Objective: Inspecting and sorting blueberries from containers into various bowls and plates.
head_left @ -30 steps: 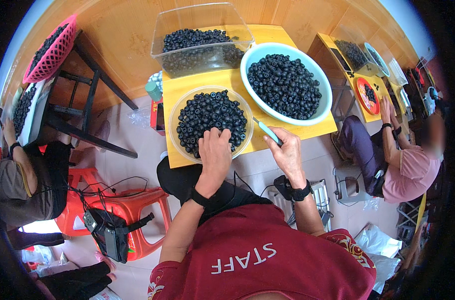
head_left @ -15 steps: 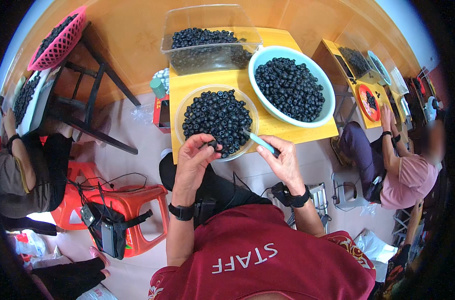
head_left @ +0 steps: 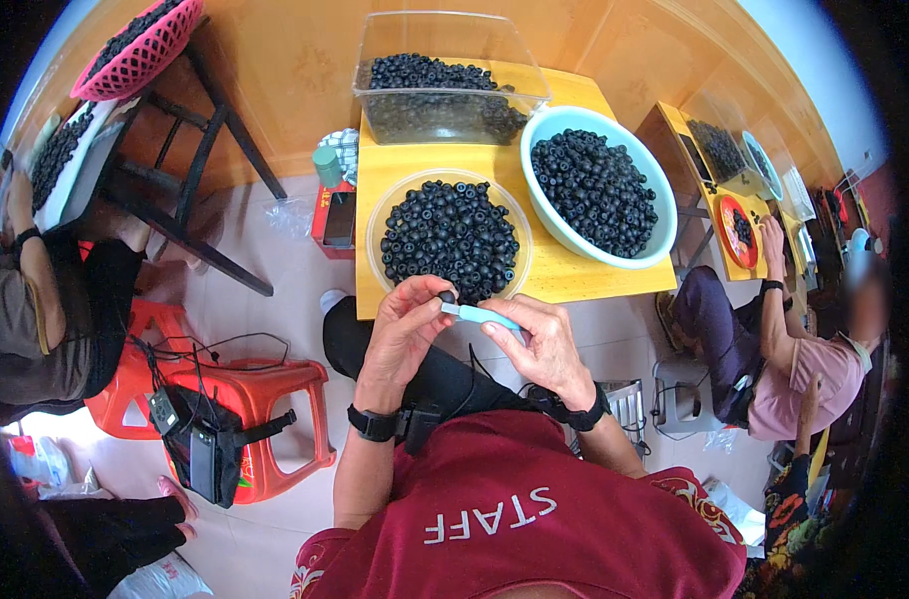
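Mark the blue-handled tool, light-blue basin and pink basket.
Blue-handled tool (head_left: 473, 313): head view, on the handle.
Light-blue basin (head_left: 667, 217): head view, on the inner wall, right side.
Pink basket (head_left: 147, 66): head view, on the lattice wall.

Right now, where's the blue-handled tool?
In the head view, the blue-handled tool is in the right hand, its tip at the left hand, by the clear round dish's near edge.

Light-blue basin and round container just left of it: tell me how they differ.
The light-blue basin is opaque, while the round container looks see-through. The basin's rim rises higher off the table; the container's looks lower and shallower. Both are round and hold heaps of small black pieces.
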`<state>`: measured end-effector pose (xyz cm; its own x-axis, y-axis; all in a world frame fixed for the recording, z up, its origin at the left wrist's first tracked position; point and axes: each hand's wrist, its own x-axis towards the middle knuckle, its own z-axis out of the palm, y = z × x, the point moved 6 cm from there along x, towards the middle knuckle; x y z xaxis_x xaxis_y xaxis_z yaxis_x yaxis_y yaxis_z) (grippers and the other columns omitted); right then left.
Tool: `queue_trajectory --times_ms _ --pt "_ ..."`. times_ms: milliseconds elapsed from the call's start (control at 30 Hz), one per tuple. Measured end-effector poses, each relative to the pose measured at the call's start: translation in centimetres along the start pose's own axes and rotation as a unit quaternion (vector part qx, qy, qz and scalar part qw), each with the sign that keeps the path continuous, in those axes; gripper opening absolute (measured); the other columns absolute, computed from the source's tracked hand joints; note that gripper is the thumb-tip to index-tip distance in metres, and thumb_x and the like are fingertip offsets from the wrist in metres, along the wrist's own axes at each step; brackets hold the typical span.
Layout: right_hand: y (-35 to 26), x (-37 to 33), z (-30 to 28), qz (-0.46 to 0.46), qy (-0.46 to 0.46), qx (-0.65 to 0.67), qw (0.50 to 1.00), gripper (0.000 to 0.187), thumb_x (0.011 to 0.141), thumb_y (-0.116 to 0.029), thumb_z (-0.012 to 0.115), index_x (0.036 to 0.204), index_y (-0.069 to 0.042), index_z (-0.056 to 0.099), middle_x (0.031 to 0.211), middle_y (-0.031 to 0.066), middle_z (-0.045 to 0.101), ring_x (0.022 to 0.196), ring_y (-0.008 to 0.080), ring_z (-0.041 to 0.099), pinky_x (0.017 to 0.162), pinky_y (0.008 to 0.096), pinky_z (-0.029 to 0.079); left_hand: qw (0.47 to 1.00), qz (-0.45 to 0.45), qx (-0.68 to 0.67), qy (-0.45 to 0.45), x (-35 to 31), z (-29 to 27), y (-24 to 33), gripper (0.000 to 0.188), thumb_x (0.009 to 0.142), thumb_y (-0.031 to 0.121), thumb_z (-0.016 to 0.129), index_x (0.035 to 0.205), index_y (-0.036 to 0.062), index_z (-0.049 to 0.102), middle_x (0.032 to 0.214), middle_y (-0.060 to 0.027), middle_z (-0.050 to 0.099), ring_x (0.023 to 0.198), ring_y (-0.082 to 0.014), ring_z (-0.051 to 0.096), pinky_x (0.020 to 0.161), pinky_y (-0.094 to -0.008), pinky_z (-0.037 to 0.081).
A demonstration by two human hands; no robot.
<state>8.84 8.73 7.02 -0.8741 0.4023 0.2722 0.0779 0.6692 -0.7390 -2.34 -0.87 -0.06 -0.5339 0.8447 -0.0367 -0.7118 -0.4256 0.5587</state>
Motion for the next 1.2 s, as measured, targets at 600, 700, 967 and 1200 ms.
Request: queue_trajectory --times_ms 600,700,967,1200 --pt "-0.1 0.1 -0.2 -0.009 -0.005 -0.009 1.0 0.018 0.078 -0.017 0.066 0.089 -0.004 0.066 0.066 0.0098 0.059 0.055 0.0228 0.057 0.052 0.0318 0.044 1.0 -0.006 0.001 -0.019 -0.1 0.2 -0.1 0.013 0.08 0.002 0.062 0.091 0.0057 0.056 0.089 -0.0081 0.061 0.079 -0.0135 0.058 0.072 -0.024 0.047" --pt "-0.1 0.1 -0.2 -0.016 -0.007 -0.007 1.0 0.017 0.078 -0.017 0.065 0.089 -0.004 0.066 0.065 0.0097 0.058 0.055 0.0229 0.057 0.052 0.0319 0.044 1.0 -0.004 0.001 -0.019 -0.1 0.2 0.0 0.013 0.08 0.002 0.062 0.091 0.0053 0.057 0.089 -0.0079 0.061 0.079 -0.0135 0.058 0.071 -0.0238 0.047" --pt "0.3 0.0 -0.1 -0.031 0.004 -0.011 0.999 0.017 0.078 -0.018 0.065 0.089 -0.004 0.066 0.063 0.0096 0.057 0.054 0.0235 0.056 0.051 0.0327 0.044 1.0 -0.023 0.006 0.002 -0.3 0.4 0.1 0.012 0.079 0.003 0.063 0.09 0.004 0.058 0.087 -0.0079 0.062 0.077 -0.0139 0.059 0.07 -0.0242 0.047" --pt "4.3 0.1 -1.6 0.0 0.053 -0.094 0.994 0.019 0.08 -0.017 0.063 0.091 -0.001 0.065 0.071 0.0129 0.062 0.061 0.0243 0.06 0.056 0.0316 0.046 0.996 -0.023 -0.017 -0.083 -1.1 1.4 0.8 0.012 0.078 0.002 0.064 0.088 0.0027 0.058 0.088 -0.0109 0.062 0.074 -0.0153 0.06 0.067 -0.0252 0.049"
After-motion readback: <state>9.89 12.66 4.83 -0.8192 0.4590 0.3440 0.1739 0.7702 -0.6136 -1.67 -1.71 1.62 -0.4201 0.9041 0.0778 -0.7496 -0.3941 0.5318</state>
